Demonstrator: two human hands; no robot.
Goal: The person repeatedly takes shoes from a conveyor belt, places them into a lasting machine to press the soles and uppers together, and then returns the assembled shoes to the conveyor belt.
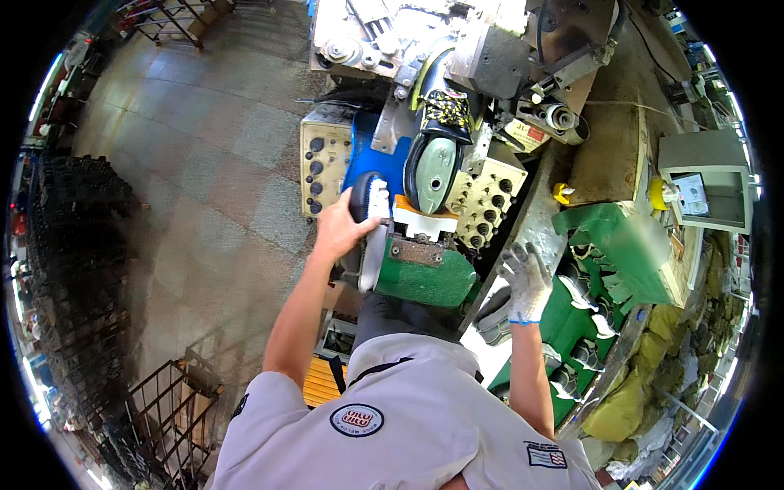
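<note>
My bare left hand (337,226) grips a dark shoe with white parts (377,198), seen nearly edge-on beside the machine's front. Its lower part is hard to make out. My right hand (527,282) wears a white glove with a blue cuff edge; its fingers are spread and it holds nothing. Just below that hand lies a dark grey shoe (493,317). Ahead of me, a black shoe with yellow-flecked laces (446,108) sits in the machine, with a grey-green plate-like last (437,171) showing at its near end.
Knob panels (317,167) (494,204) flank the machine's front, above a green pad (425,278). To the right, several shoes lie on a green-lined rack (563,327). A green cloth (608,241) covers a box there. A metal cart (167,400) stands at lower left.
</note>
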